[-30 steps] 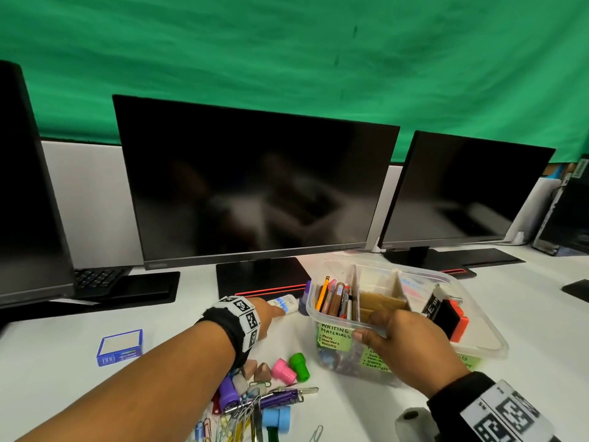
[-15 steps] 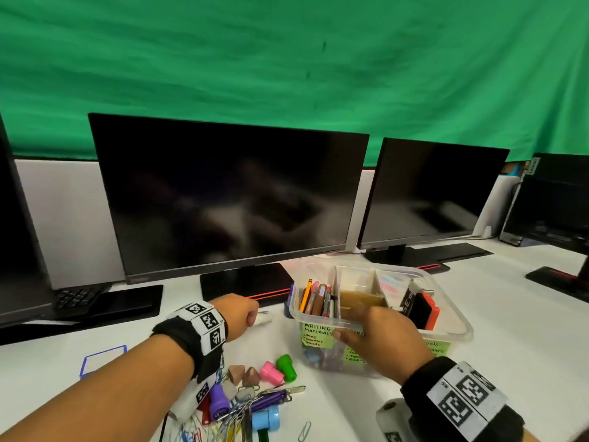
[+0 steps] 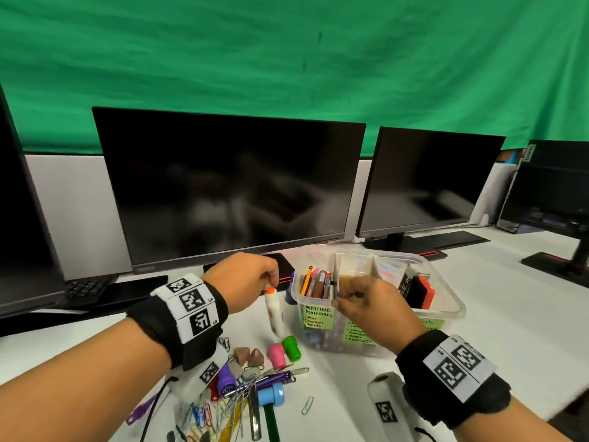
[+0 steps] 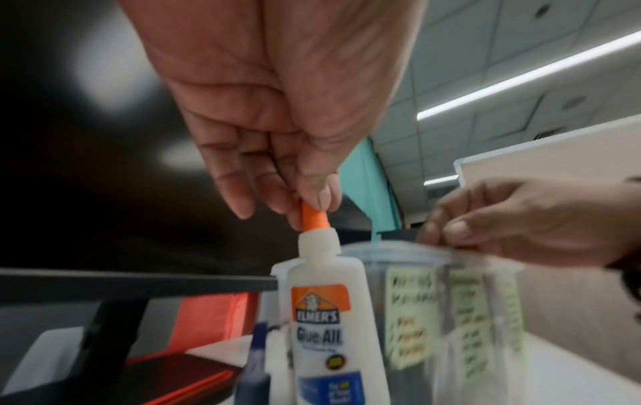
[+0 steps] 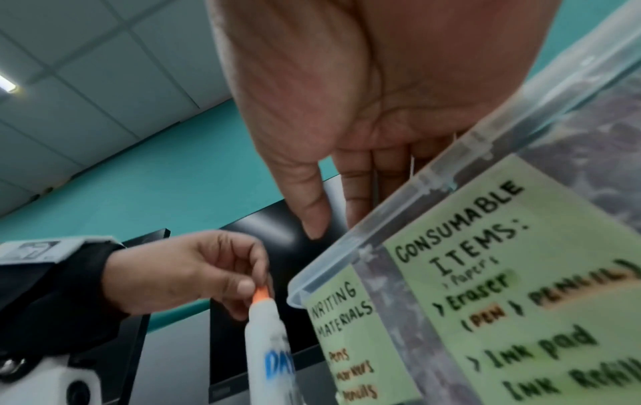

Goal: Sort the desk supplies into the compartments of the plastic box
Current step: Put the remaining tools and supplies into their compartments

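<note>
A white glue bottle (image 3: 274,314) (image 4: 326,315) (image 5: 267,342) with an orange cap hangs upright just left of the clear plastic box (image 3: 446,314) (image 4: 409,252) (image 5: 451,170). My left hand (image 3: 269,283) (image 4: 308,202) (image 5: 256,285) pinches the cap between thumb and fingertips. My right hand (image 3: 350,298) (image 4: 447,233) (image 5: 329,219) grips the box's front rim, fingers inside and thumb outside. Pens and pencils (image 3: 315,282) stand in the left compartment, labelled writing materials. A black and red block (image 3: 417,290) stands in the right compartment.
A pile of clips, cap erasers and small supplies (image 3: 248,378) lies on the white desk in front of the box. A loose paper clip (image 3: 307,405) lies nearby. Dark monitors (image 3: 229,193) stand close behind, their bases reaching toward the box.
My left hand has lifted the glue bottle from lying on the desk to hanging upright by its cap. The right hand has stayed on the box rim.
</note>
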{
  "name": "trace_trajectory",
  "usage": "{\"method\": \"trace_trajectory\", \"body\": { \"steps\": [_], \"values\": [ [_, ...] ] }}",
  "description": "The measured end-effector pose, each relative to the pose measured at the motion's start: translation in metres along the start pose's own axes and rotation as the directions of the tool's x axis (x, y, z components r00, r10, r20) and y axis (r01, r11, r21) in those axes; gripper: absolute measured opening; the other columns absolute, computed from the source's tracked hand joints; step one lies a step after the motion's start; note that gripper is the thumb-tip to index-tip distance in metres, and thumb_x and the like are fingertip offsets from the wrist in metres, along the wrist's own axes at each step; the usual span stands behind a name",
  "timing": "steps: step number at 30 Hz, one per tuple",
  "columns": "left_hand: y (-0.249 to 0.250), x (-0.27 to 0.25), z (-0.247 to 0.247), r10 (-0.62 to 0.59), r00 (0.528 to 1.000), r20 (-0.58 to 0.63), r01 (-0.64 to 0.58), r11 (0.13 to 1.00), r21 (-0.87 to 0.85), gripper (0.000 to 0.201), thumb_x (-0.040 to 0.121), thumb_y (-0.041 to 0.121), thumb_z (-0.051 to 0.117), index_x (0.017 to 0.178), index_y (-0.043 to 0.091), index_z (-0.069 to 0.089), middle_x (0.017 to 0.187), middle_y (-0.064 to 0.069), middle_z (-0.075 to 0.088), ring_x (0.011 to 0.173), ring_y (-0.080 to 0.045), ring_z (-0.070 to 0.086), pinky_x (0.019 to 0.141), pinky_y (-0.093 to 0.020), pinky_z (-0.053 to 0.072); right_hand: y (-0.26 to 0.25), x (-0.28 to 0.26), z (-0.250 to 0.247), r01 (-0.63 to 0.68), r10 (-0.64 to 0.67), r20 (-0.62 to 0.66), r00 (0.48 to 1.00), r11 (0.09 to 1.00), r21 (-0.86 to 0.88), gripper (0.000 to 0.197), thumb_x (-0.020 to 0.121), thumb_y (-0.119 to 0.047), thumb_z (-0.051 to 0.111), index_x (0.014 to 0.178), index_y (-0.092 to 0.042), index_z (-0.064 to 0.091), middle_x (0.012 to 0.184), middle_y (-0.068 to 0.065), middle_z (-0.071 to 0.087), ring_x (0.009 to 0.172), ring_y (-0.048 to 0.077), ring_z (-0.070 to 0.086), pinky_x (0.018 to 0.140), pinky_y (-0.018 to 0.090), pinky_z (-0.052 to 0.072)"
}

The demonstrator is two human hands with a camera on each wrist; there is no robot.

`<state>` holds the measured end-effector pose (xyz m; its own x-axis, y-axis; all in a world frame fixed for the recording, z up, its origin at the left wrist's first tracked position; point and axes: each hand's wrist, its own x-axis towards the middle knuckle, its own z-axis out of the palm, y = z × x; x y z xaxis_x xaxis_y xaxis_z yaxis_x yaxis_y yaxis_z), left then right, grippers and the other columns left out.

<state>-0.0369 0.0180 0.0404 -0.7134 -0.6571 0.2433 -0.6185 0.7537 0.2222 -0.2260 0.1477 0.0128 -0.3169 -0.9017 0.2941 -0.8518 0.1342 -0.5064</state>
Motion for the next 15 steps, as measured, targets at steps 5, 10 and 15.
{"method": "trace_trajectory", "body": {
  "steps": [5, 10, 15],
  "values": [
    [0.029, -0.013, -0.030, 0.096, 0.993, -0.067, -0.105, 0.983, -0.150, 0.013, 0.092, 0.016, 0.056, 0.091, 0.026, 0.065, 0.081, 0.015, 0.060, 0.075, -0.002, 0.055, 0.067, -0.010, 0.041, -0.022, 0.000, 0.002, 0.087, -0.086, -0.013, 0.996, 0.991, 0.103, 0.029, 0.082, -0.038, 0.069, 0.105, -0.019, 0.070, 0.101, -0.008, 0.063, 0.088, 0.005, 0.056, 0.074, 0.014, 0.044],
    [0.051, -0.013, -0.030, 0.158, 0.983, -0.098, -0.177, 0.956, -0.235, 0.017, 0.091, 0.013, 0.057, 0.085, 0.029, 0.061, 0.081, 0.013, 0.062, 0.079, -0.008, 0.059, 0.070, -0.016, 0.046, -0.038, -0.001, 0.005, 0.056, -0.113, 0.145, 0.983, 0.933, 0.355, 0.031, 0.082, -0.032, 0.071, 0.110, -0.020, 0.065, 0.099, -0.001, 0.067, 0.085, 0.014, 0.062, 0.084, 0.037, 0.055],
    [0.063, -0.006, -0.017, 0.153, 0.985, -0.085, -0.173, 0.930, -0.324, 0.022, 0.092, 0.013, 0.056, 0.086, 0.034, 0.057, 0.082, 0.011, 0.063, 0.071, -0.005, 0.060, 0.054, -0.014, 0.048, -0.033, -0.004, -0.003, 0.039, -0.099, 0.181, 0.979, 0.950, 0.309, 0.018, 0.088, -0.012, 0.059, 0.106, -0.013, 0.058, 0.084, 0.003, 0.062, 0.068, 0.021, 0.065, 0.068, 0.036, 0.057]
  ]
}}
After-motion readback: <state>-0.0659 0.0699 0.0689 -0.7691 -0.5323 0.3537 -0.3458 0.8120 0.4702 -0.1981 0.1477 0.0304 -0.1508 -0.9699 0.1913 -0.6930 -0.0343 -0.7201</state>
